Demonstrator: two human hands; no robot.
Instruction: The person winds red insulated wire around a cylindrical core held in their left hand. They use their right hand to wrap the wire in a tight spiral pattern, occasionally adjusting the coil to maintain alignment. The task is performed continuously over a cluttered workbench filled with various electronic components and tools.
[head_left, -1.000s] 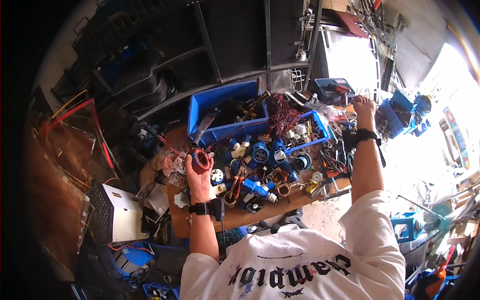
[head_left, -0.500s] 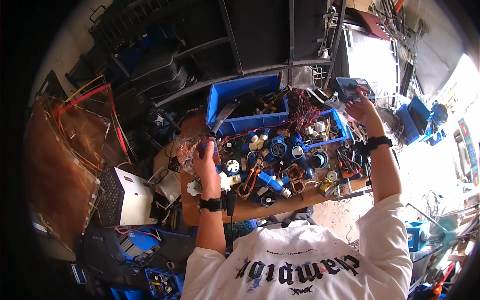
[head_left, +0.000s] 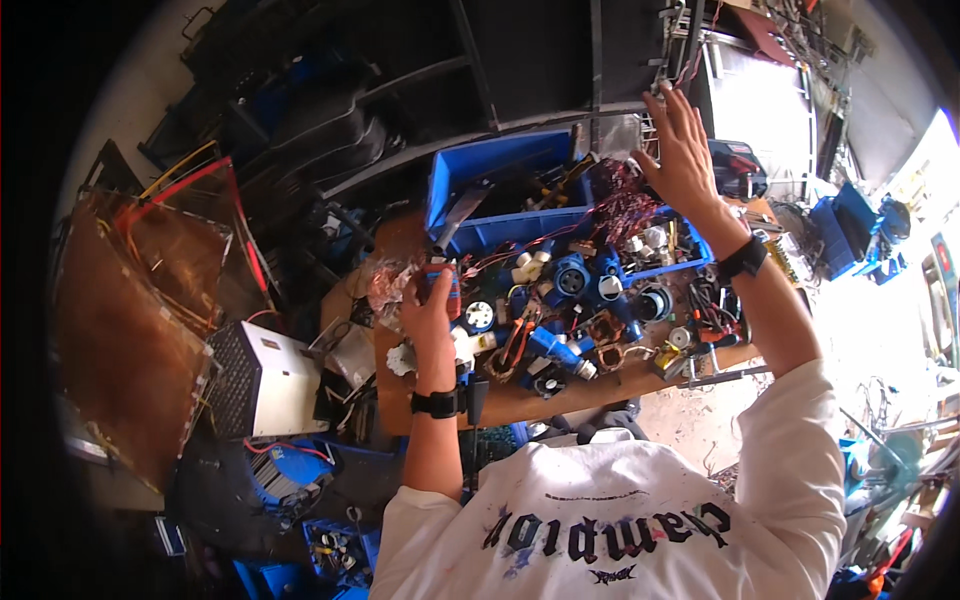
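Note:
My left hand (head_left: 430, 320) is closed round a small red-and-blue block (head_left: 452, 292) at the left end of the wooden table (head_left: 405, 405). Crumpled clear plastic with copper-coloured stuff (head_left: 387, 285) lies just beside that hand. My right hand (head_left: 682, 160) is raised at the far right with its fingers stretched out, and no object shows in it. Nearest to it is a tangle of thin dark-red wires (head_left: 622, 195). A thin red wire (head_left: 520, 248) runs from near the block toward this tangle. Blue-and-white industrial plugs (head_left: 560, 350) and an orange-handled tool (head_left: 517, 340) lie between the hands.
A large blue bin (head_left: 500, 225) holding tools stands at the table's back. A smaller blue tray (head_left: 668, 265) of parts sits to its right. Left of the table are a white box (head_left: 275, 385) and a brown panel (head_left: 120, 340). A dark metal frame (head_left: 540, 65) rises behind.
My right hand has moved up and left, from near the dark case to above the wire tangle. My left hand still grips the block. The whole view has shifted slightly.

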